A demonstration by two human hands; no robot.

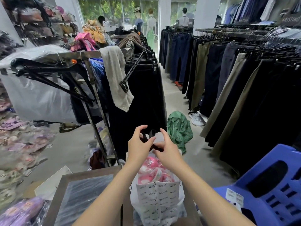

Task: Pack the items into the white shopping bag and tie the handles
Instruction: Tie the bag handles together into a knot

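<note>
Left hand (139,143) and right hand (166,150) are pinching the black handles (152,132), crossing them over the stuffed bag (156,199), probably for knotting.

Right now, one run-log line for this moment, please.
step: tying; left hand: pinches handles; right hand: pinches handles; white shopping bag: packed

White bag (156,201) upright, pink items (151,170) inside, handles (144,139) raised

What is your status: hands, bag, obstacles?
Left hand and right hand pinch the black handles. White bag full, pink items on top, handles crossed, no knot yet. Nothing in the way.
</note>
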